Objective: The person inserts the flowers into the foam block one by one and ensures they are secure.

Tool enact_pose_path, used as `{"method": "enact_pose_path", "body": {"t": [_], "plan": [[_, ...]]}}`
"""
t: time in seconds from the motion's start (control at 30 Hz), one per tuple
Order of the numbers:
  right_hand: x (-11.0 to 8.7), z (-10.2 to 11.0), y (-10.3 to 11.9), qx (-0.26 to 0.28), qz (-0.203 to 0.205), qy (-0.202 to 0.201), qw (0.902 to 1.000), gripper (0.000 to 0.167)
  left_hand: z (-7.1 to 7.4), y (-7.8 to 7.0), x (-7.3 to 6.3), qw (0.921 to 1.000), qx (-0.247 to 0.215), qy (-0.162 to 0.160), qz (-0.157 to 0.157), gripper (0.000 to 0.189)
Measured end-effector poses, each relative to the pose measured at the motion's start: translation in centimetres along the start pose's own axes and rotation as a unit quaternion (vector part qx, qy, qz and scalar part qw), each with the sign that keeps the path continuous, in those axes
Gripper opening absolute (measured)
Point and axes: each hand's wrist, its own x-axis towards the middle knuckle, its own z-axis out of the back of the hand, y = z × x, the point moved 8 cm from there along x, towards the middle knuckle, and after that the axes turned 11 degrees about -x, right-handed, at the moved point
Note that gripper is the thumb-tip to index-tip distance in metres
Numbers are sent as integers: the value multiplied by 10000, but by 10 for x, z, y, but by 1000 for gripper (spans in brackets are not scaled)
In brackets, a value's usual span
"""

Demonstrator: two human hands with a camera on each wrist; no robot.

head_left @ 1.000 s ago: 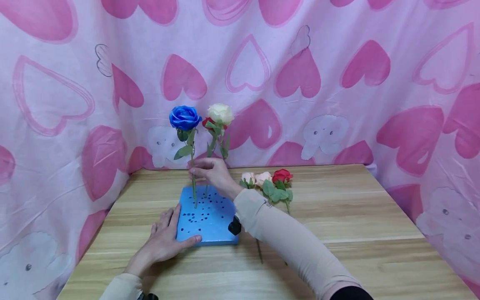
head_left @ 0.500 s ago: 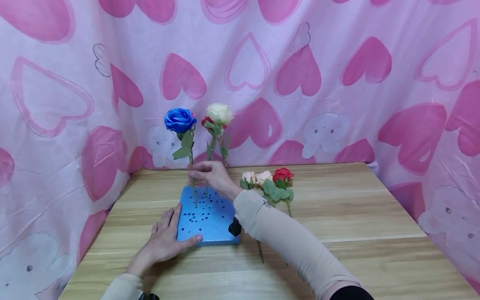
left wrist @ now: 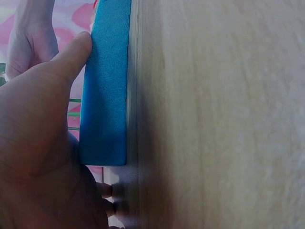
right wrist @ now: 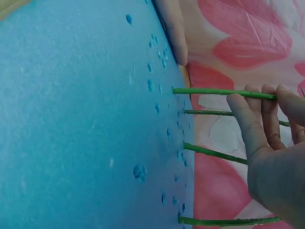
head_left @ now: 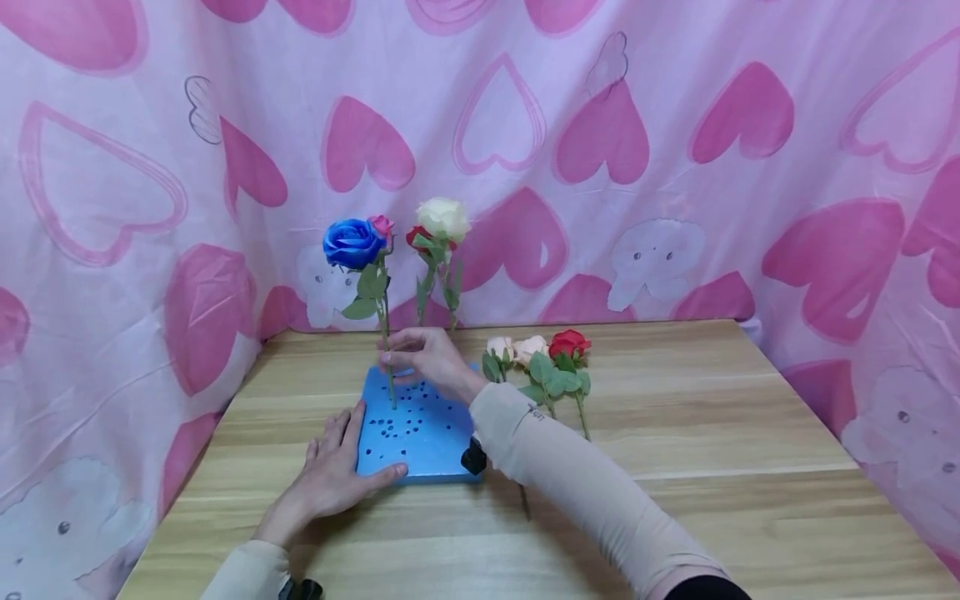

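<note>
Planting the blue rose point(head_left: 352, 244) looks nearly done: right hand point(head_left: 433, 360) lightly pinches its stem point(head_left: 392, 392); left hand point(head_left: 328, 480), fingers extended, steadies the foam block point(head_left: 438, 458); release seems next.

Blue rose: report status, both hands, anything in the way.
Right hand holds blue rose by stem. Left hand against blue block. Stem roughly upright, lower end at block; bloom tipped left. Pink rose partly behind bloom, might snag.
</note>
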Motion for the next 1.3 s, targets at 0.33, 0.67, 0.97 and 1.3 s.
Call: {"method": "enact_pose_path", "body": {"t": [0.33, 0.67, 0.97, 1.3], "plan": [[-4, 2, -3, -39, -8, -30, 10000, 28, -1, -1, 3, 10000, 37, 10, -30, 137], [-6, 1, -19, 255, -196, -155, 9994, 21, -3, -2, 2, 10000, 3, 40, -49, 136], [-14, 2, -19, 364, -311, -6, 9989, 41, -2, -4, 1, 9999, 31, 63, -96, 136], [-26, 7, -16, 22, -344, 97, 9994, 41, 0, -2, -1, 10000, 9, 81, -27, 136]]}}
